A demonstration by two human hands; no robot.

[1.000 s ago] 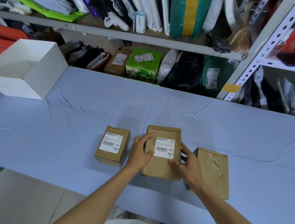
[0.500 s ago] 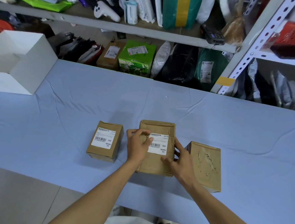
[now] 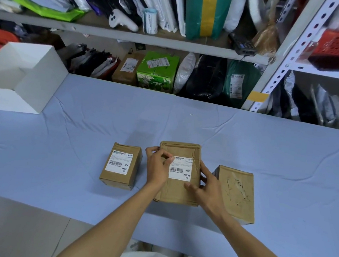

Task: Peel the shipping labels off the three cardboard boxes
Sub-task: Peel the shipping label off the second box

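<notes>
Blue-clothed table (image 3: 268, 151), shelves (image 3: 133, 36) behind; middle box (image 3: 178, 191) sits near its front edge. Left hand (image 3: 156, 167) pinches the label (image 3: 181, 170) at its top-left corner, right hand (image 3: 208, 188) spread, bracing the side. Risk: we yank, it tears like the scarred right box (image 3: 235, 190). Label: white, barcoded, flat.

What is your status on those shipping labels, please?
Hands: left hand picking at corner of middle label; right hand steadying middle box. Boxes: left box still labelled, right box bare. Nothing in the way.
</notes>
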